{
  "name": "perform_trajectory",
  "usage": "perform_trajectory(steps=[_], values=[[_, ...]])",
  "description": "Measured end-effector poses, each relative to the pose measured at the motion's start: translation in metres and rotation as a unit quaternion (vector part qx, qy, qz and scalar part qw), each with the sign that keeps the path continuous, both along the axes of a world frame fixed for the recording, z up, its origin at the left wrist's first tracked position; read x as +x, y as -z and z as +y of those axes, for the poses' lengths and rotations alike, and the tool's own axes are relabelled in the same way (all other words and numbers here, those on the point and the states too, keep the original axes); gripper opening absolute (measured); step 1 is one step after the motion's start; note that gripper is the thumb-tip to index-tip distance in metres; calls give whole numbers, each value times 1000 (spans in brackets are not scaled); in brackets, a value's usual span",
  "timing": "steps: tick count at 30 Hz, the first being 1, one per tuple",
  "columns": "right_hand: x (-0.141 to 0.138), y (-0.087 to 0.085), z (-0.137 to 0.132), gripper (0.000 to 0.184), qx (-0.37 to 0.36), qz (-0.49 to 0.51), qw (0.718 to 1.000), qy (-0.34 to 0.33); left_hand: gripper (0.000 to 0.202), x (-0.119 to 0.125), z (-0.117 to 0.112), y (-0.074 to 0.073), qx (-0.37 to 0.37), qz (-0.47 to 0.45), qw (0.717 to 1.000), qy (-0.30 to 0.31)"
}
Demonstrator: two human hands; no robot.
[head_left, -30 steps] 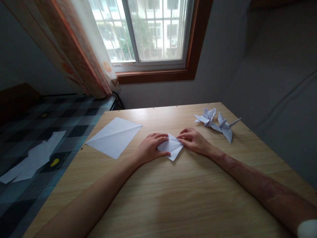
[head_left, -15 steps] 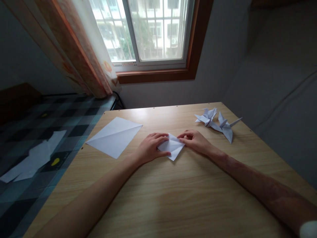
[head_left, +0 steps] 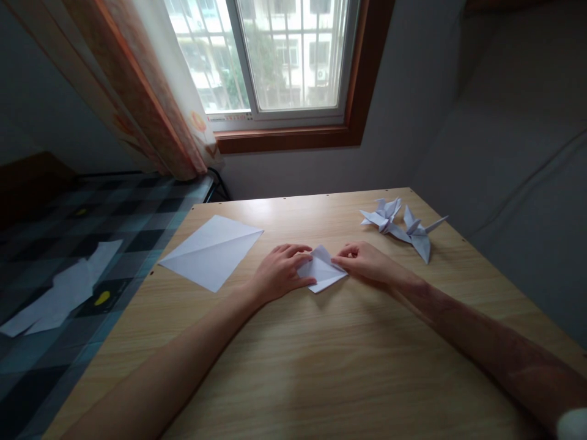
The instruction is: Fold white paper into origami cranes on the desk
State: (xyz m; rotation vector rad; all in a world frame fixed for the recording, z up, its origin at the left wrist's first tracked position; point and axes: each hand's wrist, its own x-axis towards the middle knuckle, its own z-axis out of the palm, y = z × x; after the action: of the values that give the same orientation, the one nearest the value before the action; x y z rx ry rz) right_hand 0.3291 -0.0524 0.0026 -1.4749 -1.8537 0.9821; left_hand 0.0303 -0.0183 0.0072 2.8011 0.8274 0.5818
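Observation:
A small folded sheet of white paper [head_left: 323, 273] lies on the wooden table between my hands. My left hand [head_left: 283, 272] grips its left side, thumb on the near part and fingers on the far part. At its right side my right hand [head_left: 362, 260] pinches the edge between thumb and forefinger. Creases cross the paper, and one corner points away from me. The parts under my fingertips are hidden.
A larger creased white sheet [head_left: 211, 252] lies flat at the table's left. Two folded paper cranes [head_left: 383, 215] [head_left: 417, 234] stand at the back right. Paper scraps [head_left: 68, 293] rest on the checked bed beside the wooden table [head_left: 284, 366]. A window is beyond.
The folded paper has turned slightly, its right corner shifting right and its near corner left. My right hand has moved a little right with the edge. My left hand stays nearly still.

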Motion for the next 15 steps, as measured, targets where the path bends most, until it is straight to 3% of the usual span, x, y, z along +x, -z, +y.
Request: perform_trajectory(steps=[3, 5, 10, 15], values=[[0, -9, -4, 25, 58, -63, 996, -5, 48, 0, 0, 0, 7, -4, 1000, -4], [-1, -12, -6, 24, 41, -56, 998, -5, 47, 0, 0, 1, 10, -10, 1000, -3], [-4, -4, -3, 33, -65, 81, 994, 18, 38, -1, -1, 0, 21, 2, 1000, 12], [-7, 4, 1, 42, -106, 182, 977, 32, 35, 1, -2, 0, 32, 14, 999, 17]])
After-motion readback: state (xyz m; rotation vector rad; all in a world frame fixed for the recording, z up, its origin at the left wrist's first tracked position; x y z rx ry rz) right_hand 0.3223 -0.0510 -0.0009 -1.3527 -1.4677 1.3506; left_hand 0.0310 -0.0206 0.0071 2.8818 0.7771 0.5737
